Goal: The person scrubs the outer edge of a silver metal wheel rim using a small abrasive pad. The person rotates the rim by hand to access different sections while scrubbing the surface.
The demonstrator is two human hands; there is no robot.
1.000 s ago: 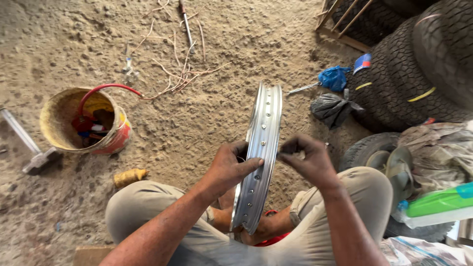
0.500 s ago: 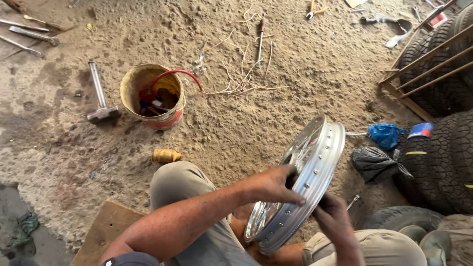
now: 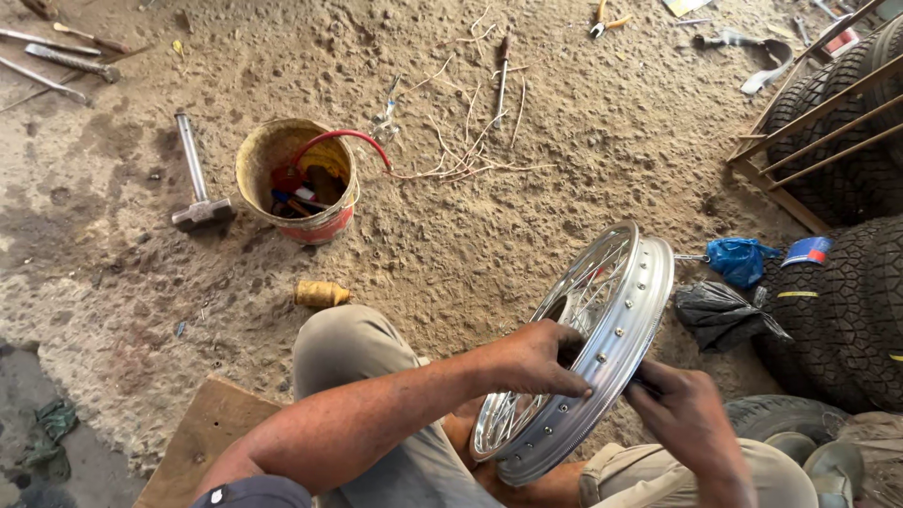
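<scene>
Hands grip our chrome spoked wheel rim (image 3: 616, 325), tilted over the lap: left hand (image 3: 531, 359) clasps its near edge, right hand (image 3: 691, 419) pinches beneath; bucket (image 3: 296, 179) lies well beyond.

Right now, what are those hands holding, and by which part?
A shiny spoked wheel rim, gripped at its outer band: left hand on top, right hand on the lower edge.

Glossy metal wheel rim (image 3: 611, 343) — rough sandy floor (image 3: 583, 150)
</scene>
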